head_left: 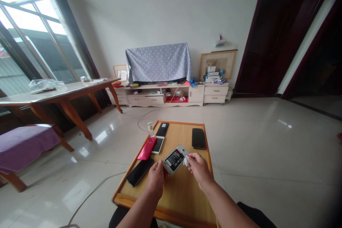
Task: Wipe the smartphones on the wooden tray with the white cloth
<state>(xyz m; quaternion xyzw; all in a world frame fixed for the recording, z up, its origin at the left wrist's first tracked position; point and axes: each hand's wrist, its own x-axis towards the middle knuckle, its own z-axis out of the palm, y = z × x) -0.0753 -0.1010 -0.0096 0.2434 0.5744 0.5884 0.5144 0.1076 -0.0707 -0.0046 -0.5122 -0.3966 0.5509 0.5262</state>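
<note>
My left hand [157,177] grips the lower left end of a smartphone [175,159] whose back cover is off, so its black battery shows. The phone is tilted above the wooden table. In my right hand [199,169] a crumpled white tissue or cloth [186,161] is pinched, right at the phone's right edge; whether it touches cannot be made out. Left of the phone lie a black smartphone [140,172], a red phone [148,148] and a white-framed phone [158,144] partly under the red one. Another black phone [198,138] rests at the right.
The small wooden table [179,133] has a raised rim. On its far left stand a pump bottle [151,130] and a dark phone-like device [162,129]. A cable [98,187] runs over the floor at left. A low cabinet [145,100] stands by the far wall.
</note>
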